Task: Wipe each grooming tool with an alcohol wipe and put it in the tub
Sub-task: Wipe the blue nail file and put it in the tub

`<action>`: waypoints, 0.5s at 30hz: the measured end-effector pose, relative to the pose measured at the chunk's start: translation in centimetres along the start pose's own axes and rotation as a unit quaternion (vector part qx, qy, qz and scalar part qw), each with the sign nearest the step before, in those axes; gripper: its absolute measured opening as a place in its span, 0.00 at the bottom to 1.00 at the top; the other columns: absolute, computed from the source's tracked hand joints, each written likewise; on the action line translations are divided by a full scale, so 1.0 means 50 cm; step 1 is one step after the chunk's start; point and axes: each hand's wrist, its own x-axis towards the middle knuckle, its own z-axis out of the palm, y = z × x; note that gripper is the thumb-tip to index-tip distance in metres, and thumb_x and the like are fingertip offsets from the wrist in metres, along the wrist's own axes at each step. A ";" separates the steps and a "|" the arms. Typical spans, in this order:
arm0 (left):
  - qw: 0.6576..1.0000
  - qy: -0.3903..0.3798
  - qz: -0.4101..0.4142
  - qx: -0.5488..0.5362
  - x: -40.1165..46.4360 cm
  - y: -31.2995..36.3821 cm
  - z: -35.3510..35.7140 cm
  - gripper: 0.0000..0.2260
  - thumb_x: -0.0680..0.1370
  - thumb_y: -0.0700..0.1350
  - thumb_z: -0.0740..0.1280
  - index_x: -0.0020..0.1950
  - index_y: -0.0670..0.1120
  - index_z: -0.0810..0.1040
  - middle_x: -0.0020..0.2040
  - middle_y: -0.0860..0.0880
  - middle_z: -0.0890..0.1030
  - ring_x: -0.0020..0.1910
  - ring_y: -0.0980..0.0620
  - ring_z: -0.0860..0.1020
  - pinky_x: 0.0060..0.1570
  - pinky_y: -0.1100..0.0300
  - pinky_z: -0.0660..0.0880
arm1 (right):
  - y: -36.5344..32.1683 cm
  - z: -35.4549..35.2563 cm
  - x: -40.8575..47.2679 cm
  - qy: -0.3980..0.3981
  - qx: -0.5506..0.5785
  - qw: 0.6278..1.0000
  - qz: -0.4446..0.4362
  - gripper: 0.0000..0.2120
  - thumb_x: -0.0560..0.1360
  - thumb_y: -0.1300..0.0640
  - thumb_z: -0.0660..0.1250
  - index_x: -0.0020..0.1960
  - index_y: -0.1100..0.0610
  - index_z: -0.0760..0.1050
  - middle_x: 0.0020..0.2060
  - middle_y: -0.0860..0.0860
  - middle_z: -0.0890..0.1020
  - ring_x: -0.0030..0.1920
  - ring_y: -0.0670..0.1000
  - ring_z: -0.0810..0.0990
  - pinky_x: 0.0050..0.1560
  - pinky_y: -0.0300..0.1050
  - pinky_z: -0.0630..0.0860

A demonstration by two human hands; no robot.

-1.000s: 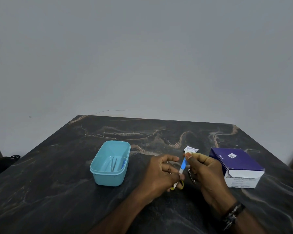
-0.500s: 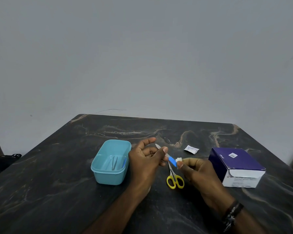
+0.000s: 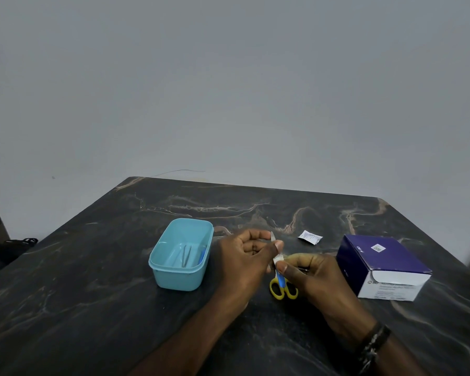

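Right now the left hand [image 3: 244,253] is pinching a blue-handled nail file [image 3: 277,267] above the worktop [image 3: 92,308], while the right hand [image 3: 315,278] is pinching a white alcohol wipe [image 3: 278,258] around it. Tweezers [image 3: 185,255] are lying in the teal tub [image 3: 179,278]; yellow scissors [image 3: 282,290] are lying beneath the hands.

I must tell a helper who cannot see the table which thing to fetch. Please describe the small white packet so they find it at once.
Start at the purple box on the right of the dark marble table. Just left of its far corner lies the small white packet, flat on the table. It is the only loose white item, apart from both hands.
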 end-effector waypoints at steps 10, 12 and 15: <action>0.999 0.044 0.017 0.002 0.006 0.003 -0.007 0.07 0.71 0.41 0.76 0.46 0.44 0.82 0.37 0.46 0.86 0.27 0.58 0.79 0.26 0.66 0.73 | -0.004 -0.002 -0.004 -0.057 -0.012 0.997 0.051 0.09 0.71 0.55 0.73 0.41 0.61 0.85 0.35 0.56 0.85 0.32 0.44 0.78 0.35 0.36 0.74; 0.999 0.042 0.013 0.006 0.005 0.001 -0.006 0.06 0.71 0.41 0.76 0.46 0.45 0.82 0.37 0.47 0.86 0.27 0.58 0.79 0.26 0.66 0.72 | -0.005 -0.002 -0.004 -0.053 -0.010 0.997 0.048 0.08 0.71 0.56 0.73 0.41 0.61 0.85 0.35 0.56 0.85 0.32 0.45 0.78 0.35 0.36 0.74; 1.000 0.031 0.006 0.004 0.002 -0.005 -0.003 0.06 0.71 0.42 0.75 0.45 0.44 0.82 0.36 0.46 0.85 0.28 0.57 0.79 0.26 0.64 0.72 | -0.002 0.002 -0.004 -0.021 0.006 0.999 0.035 0.07 0.73 0.57 0.73 0.41 0.60 0.85 0.34 0.57 0.85 0.34 0.48 0.77 0.36 0.40 0.72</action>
